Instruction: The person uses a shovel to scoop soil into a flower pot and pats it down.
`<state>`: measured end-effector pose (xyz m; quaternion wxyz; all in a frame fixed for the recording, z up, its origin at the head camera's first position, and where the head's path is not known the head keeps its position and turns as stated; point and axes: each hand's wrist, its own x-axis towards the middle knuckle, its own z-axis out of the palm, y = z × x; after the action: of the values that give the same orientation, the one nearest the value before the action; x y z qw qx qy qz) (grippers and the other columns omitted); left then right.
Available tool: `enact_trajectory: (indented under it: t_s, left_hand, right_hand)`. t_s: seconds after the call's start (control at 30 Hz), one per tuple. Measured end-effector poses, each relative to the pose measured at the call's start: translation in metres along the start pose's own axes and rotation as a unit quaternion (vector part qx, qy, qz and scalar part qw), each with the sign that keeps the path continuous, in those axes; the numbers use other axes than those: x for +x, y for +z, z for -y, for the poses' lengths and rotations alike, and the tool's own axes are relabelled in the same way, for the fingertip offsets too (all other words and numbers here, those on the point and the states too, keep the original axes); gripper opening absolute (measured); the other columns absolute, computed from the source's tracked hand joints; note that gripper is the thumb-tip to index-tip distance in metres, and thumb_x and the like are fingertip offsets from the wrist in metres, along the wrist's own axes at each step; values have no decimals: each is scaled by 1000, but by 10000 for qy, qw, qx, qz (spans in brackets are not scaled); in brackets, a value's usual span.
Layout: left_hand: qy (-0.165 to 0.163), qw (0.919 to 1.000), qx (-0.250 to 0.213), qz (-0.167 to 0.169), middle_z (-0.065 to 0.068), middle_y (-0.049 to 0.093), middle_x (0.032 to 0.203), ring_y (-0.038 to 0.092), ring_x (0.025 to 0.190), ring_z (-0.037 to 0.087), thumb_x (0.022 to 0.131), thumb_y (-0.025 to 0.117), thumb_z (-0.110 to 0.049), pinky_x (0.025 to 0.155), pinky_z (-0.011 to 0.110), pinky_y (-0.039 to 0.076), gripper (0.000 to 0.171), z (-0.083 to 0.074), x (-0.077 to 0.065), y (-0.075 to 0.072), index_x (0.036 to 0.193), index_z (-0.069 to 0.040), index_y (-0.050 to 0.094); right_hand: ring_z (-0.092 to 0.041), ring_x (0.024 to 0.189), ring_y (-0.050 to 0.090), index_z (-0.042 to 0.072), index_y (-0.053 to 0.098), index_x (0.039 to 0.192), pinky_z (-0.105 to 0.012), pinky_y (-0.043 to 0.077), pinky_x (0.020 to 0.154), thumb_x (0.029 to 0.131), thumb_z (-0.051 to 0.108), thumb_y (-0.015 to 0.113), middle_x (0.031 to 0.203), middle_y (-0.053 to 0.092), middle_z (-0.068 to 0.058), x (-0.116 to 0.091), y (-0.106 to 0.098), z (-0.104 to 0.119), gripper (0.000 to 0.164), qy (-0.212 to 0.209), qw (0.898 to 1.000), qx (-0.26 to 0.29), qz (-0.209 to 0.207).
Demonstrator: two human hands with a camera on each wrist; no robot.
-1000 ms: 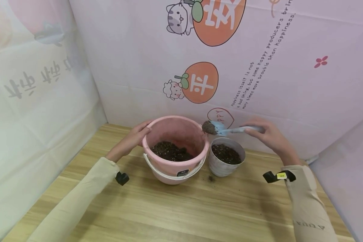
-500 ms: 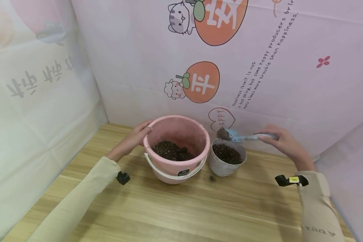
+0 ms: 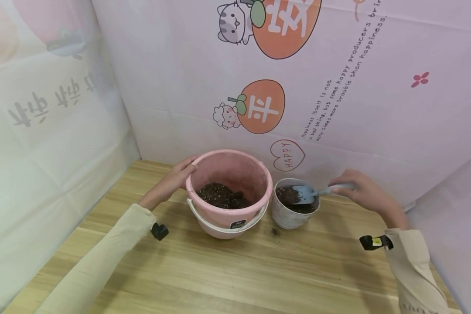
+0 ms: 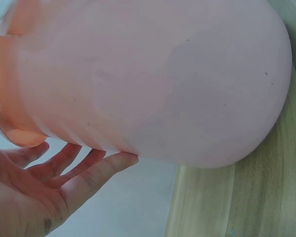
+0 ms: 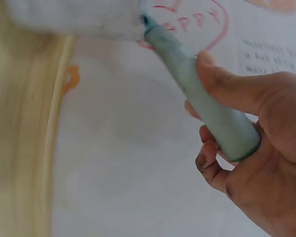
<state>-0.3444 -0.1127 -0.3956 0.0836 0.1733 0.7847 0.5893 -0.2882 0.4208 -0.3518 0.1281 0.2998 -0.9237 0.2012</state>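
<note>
A pink bucket (image 3: 216, 216) with dark potting soil (image 3: 221, 197) inside stands on the table. My left hand (image 3: 179, 174) holds its left rim, thumb over the edge; the left wrist view shows several fingers (image 4: 91, 180) against the outer wall. Right of the bucket is a grey-white plant pot (image 3: 286, 219), also holding soil. My right hand (image 3: 363, 190) grips a light blue garden trowel (image 3: 305, 195) by its handle. The blade dips inside the pot's rim, a clump of soil (image 3: 288, 196) at its tip. In the right wrist view, fingers and thumb wrap the trowel handle (image 5: 187, 81).
The wooden table (image 3: 220, 279) backs onto a printed wall cloth (image 3: 172, 87). A white bail handle (image 3: 208, 225) hangs across the bucket's front. Some spilled soil (image 3: 275, 231) lies by the pot. Cloth walls also stand at left and right.
My right hand has moved right and then down, bringing the soil-loaded trowel from beside the bucket's rim over and into the pot. The left hand stays on the bucket.
</note>
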Motion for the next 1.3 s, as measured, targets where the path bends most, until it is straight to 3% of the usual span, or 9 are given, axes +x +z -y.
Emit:
enact_trajectory:
  t_s: [0.07,0.17,0.3,0.4,0.67,0.97,1.3]
  left_hand:
    - [-15,10000,-8,-3,24,37,164,49,139,43,110,41,-26,96,47,58,59,0,0,0,165,-7,30]
    - [12,10000,17,7,24,36,164,48,140,44,110,41,-27,97,47,58,59,1,1,1,165,-7,30]
    - [41,10000,2,-1,24,36,164,47,142,44,110,41,-26,100,51,56,59,0,1,1,165,-6,30]
    - [48,10000,-13,-1,25,35,165,46,143,45,110,41,-26,102,52,55,60,-1,0,0,165,-5,29]
    - [-52,10000,-47,8,26,33,165,49,140,46,110,41,-24,98,50,58,60,1,0,0,165,-5,27]
    - [44,10000,-46,-18,25,36,163,50,138,45,110,41,-25,96,47,59,59,-1,0,1,165,-5,30]
    - [69,9999,-84,-30,26,38,162,53,135,45,109,41,-25,93,46,60,59,1,0,1,164,-5,30]
  right_hand:
    - [-10,85,54,2,80,104,-28,42,76,85,-3,79,91,67,2,3,-1,7,20,-139,9993,-336,39]
    - [-18,85,58,3,80,103,-35,43,77,80,-1,84,89,69,0,7,-3,19,23,32,9956,-894,273]
    - [-28,88,60,4,79,105,-47,47,77,81,4,85,91,68,-3,11,-3,34,25,437,9815,-1695,773]
    - [-31,88,58,5,79,104,-49,44,76,82,3,83,91,65,-4,13,-1,41,22,490,9711,-2174,858]
    - [-35,92,54,6,77,106,-54,43,78,79,-5,82,98,66,-10,8,8,36,30,-53,9600,-2792,223]
    - [-39,101,57,2,77,106,-62,46,87,76,-7,82,105,70,-17,5,9,34,32,-492,9526,-2952,-556]
    - [-43,98,61,1,77,104,-62,48,82,72,-10,83,102,71,-19,-2,0,33,35,-811,9380,-3096,-1330]
